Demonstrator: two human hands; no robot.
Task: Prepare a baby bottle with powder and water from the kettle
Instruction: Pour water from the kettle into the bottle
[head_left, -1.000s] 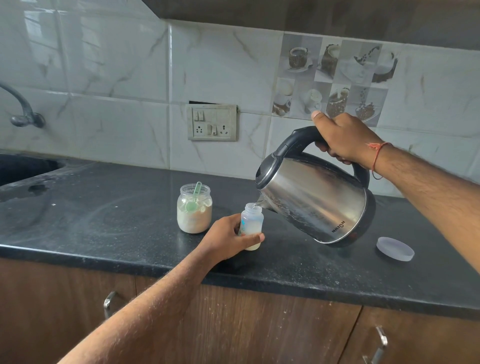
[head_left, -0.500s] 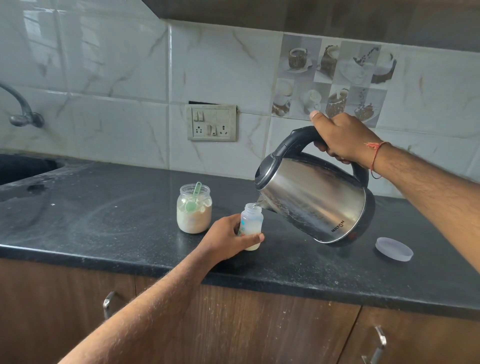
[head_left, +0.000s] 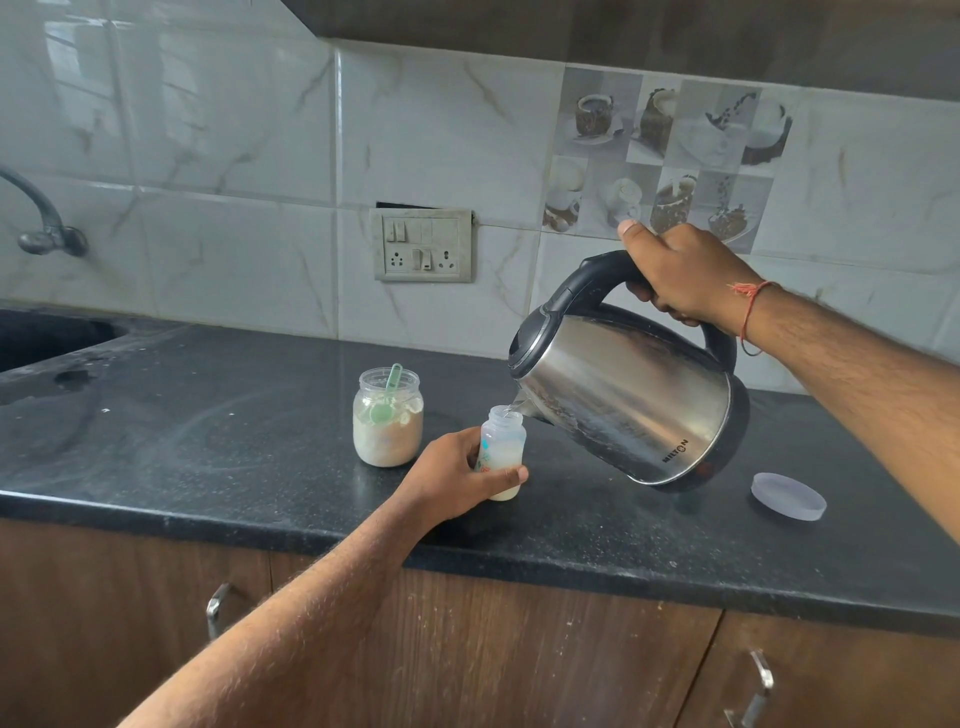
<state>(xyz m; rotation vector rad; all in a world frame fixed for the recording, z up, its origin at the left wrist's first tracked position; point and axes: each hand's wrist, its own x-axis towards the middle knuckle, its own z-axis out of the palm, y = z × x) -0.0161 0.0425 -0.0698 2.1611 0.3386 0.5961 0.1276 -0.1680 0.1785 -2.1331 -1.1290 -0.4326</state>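
Note:
A small clear baby bottle (head_left: 503, 444) stands upright on the black counter (head_left: 234, 457), holding milky liquid. My left hand (head_left: 457, 478) wraps around its lower left side. A steel kettle (head_left: 628, 400) with a black handle is tilted left, its spout right over the bottle's open mouth, and water runs in. My right hand (head_left: 680, 275) grips the kettle's handle from above. To the left of the bottle stands an open jar of pale powder (head_left: 387, 423) with a green scoop (head_left: 387, 400) inside.
A round translucent lid (head_left: 788, 496) lies on the counter right of the kettle. A dark sink (head_left: 47, 335) and a tap (head_left: 39, 218) are at far left. A switch and socket plate (head_left: 423, 244) sits on the tiled wall. Wooden cabinets run below the counter edge.
The kettle has tipped slightly further toward the bottle, and the liquid level in the bottle looks higher. Both hands keep their grips.

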